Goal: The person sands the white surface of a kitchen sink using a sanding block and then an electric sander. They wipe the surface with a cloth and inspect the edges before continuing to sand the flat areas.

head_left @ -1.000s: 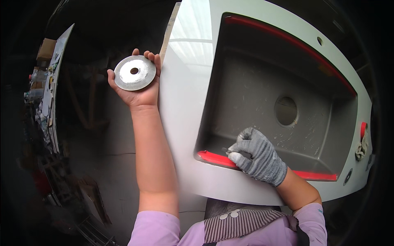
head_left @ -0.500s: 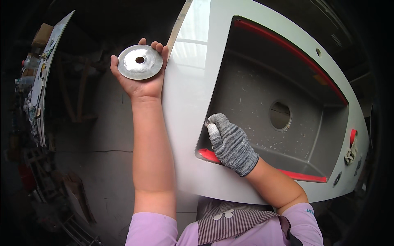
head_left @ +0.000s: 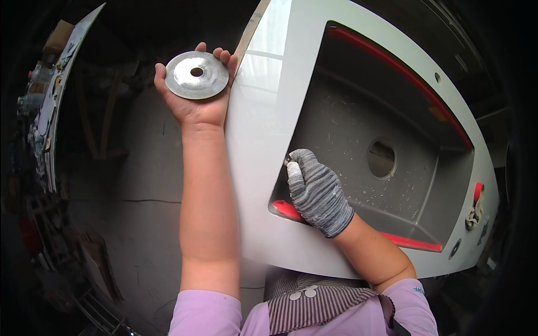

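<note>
My bare left hand (head_left: pixel 204 112) is palm up beside the countertop's left edge. On the palm lies a round silver metal disc (head_left: pixel 216 75) with a hole in its middle, the fingers curled up round its rim. A grey striped knit glove covers my right hand (head_left: pixel 321 193), which is closed at the left edge of the sink cutout. Between its thumb and forefinger is a small dark piece (head_left: pixel 288 159), mostly hidden, so its kind cannot be told. Under the glove a red strip (head_left: pixel 287 210) runs along the cutout's near left corner.
The white countertop (head_left: pixel 258 224) surrounds a dark grey sink (head_left: pixel 336 134) with a round drain hole (head_left: pixel 382 159) and scattered pale shavings. More red strip (head_left: pixel 409 242) lines the near edge. A crumpled cloth (head_left: pixel 474 215) lies at the right. A cluttered bench (head_left: pixel 56 106) stands at far left.
My left hand and the disc have risen slightly and shifted a little right. The gloved right hand has moved slightly up along the cutout edge, still pinching the small piece.
</note>
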`<action>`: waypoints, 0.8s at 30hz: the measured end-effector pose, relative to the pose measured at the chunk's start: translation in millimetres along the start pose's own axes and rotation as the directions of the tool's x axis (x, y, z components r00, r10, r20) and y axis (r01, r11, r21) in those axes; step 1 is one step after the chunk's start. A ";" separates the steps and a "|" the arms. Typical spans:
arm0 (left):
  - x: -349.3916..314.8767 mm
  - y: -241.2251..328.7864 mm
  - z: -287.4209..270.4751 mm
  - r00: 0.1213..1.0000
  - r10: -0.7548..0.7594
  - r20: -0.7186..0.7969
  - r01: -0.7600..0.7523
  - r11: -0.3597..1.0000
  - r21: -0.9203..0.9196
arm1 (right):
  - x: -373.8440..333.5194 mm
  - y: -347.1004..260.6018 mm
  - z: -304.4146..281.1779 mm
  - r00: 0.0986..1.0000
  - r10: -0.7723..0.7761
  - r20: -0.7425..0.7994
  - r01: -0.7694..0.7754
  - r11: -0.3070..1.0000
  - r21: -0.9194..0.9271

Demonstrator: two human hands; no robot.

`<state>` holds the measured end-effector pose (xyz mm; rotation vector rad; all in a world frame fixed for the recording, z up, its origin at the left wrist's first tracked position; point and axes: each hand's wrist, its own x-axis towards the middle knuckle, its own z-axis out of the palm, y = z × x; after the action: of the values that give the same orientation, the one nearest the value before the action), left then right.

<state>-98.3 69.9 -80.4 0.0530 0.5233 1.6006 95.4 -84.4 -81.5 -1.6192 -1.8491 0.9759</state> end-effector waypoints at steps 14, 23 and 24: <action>2.9 -1.2 -2.9 1.000 0.013 0.015 -0.013 1.000 0.003 | 5.5 -12.5 -3.6 0.994 0.068 0.081 -0.047 0.971 -0.236; 3.1 -1.4 -2.6 0.999 0.025 0.021 -0.025 1.000 0.016 | 2.6 -13.7 -3.1 0.994 0.035 0.100 -0.010 0.970 -0.241; 3.9 -2.2 -3.5 0.999 0.021 0.027 -0.022 1.000 0.013 | 1.6 -14.1 -3.2 0.994 0.032 0.100 -0.007 0.970 -0.242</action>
<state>-97.9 72.6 -85.4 0.0901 0.5138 1.6154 88.7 -82.8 -68.8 -1.7584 -2.0940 0.8858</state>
